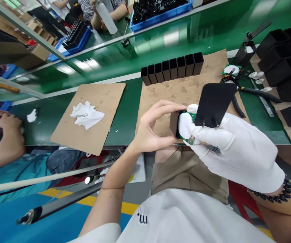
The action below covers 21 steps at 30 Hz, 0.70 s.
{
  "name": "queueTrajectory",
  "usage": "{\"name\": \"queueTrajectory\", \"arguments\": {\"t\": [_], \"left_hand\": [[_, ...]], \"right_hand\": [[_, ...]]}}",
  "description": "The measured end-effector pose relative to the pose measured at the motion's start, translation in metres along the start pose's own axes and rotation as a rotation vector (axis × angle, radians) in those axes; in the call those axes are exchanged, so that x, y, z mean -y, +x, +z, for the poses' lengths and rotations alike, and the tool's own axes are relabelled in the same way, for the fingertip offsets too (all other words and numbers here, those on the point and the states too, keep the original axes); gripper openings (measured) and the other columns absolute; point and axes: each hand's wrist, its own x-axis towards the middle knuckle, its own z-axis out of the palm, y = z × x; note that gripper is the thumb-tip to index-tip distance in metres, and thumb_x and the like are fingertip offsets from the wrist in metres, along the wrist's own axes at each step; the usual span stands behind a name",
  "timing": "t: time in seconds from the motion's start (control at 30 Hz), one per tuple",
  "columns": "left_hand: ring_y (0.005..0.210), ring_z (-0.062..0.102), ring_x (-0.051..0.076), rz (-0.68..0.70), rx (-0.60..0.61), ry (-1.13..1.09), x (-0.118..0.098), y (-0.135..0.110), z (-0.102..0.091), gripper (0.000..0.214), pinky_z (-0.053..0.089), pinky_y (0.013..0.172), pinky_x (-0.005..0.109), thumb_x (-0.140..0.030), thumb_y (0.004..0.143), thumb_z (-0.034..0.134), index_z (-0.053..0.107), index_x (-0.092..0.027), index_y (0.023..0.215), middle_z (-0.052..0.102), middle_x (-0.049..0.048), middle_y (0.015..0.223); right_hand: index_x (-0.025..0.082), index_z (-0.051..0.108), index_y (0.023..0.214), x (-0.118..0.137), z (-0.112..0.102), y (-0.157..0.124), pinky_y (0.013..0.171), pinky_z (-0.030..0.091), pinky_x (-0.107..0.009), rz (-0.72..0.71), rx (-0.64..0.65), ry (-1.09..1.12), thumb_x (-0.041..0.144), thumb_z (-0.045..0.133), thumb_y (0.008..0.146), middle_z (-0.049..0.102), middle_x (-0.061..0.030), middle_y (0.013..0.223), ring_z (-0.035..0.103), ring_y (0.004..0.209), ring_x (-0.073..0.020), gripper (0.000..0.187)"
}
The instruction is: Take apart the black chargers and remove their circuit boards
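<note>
Our shirt (pixel 186 216) carries a small unreadable mark. Our left hand (pixel 150 130) pinches a black housing (pixel 174 123) at the near edge of the cardboard sheet (pixel 165 98). Our gloved right hand (pixel 226 145) clamps a black plate (pixel 213 104), half hiding the green circuit board (pixel 192 118).

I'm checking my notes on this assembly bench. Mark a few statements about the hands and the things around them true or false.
1. The right hand wears a white glove. True.
2. The left hand is gloved too. False: it is bare.
3. The left hand holds a small black housing with a green board in it. True.
4. The right hand holds a flat black plate. True.
5. The white cloth lies under the hands. False: it lies on the left cardboard sheet.
</note>
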Motion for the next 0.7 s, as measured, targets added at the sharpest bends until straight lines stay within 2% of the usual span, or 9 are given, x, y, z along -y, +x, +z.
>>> {"name": "queueTrajectory", "arguments": {"t": [0.13,0.33,0.47,0.57,0.7], "left_hand": [[0.113,0.068,0.029,-0.021,-0.012,0.0,0.0004,-0.0019,0.0009,0.059,0.057,0.097,0.044,-0.039,0.076,0.088,0.069,-0.031,0.131,0.072,0.0067,0.124],[0.11,0.067,0.026,-0.037,-0.01,0.001,-0.0008,-0.0031,0.002,0.06,0.056,0.096,0.041,-0.035,0.074,0.089,0.069,-0.03,0.131,0.072,0.006,0.12],[0.107,0.067,0.027,-0.06,-0.006,0.037,-0.0021,-0.0042,0.0027,0.058,0.057,0.094,0.041,-0.039,0.075,0.088,0.069,-0.031,0.129,0.071,0.0063,0.118],[0.106,0.068,0.026,-0.064,-0.01,0.048,-0.0009,-0.0057,0.0037,0.058,0.057,0.093,0.04,-0.036,0.074,0.088,0.069,-0.031,0.129,0.071,0.0065,0.116],[0.108,0.069,0.027,-0.083,-0.012,0.035,0.0043,-0.0098,0.0075,0.057,0.057,0.096,0.041,-0.03,0.072,0.088,0.07,-0.028,0.126,0.073,0.0075,0.116]], "right_hand": [[0.027,0.065,0.099,0.0011,-0.0012,0.0025,0.065,0.054,-0.03,0.017,-0.023,0.013,0.013,0.061,0.089,0.075,-0.003,0.1,0.074,0.089,-0.0224,0.017],[0.025,0.066,0.098,-0.0006,-0.0008,0.0029,0.059,0.05,-0.029,-0.001,0.001,-0.022,0.014,0.054,0.091,0.076,-0.0036,0.097,0.072,0.082,-0.0207,0.018],[0.027,0.07,0.101,0.0001,-0.0048,0.0029,0.062,0.054,-0.031,0.023,0.075,-0.074,0.015,0.054,0.09,0.077,-0.0037,0.1,0.073,0.086,-0.023,0.022],[0.027,0.069,0.097,0.0002,-0.0081,0.003,0.059,0.053,-0.032,0.037,0.143,-0.105,0.013,0.053,0.088,0.076,-0.0049,0.099,0.072,0.08,-0.0237,0.023],[0.025,0.066,0.099,-0.0073,-0.0027,0.0033,0.053,0.051,-0.031,0.026,0.19,-0.029,0.014,0.057,0.088,0.076,-0.0058,0.101,0.072,0.076,-0.0234,0.018]]}}
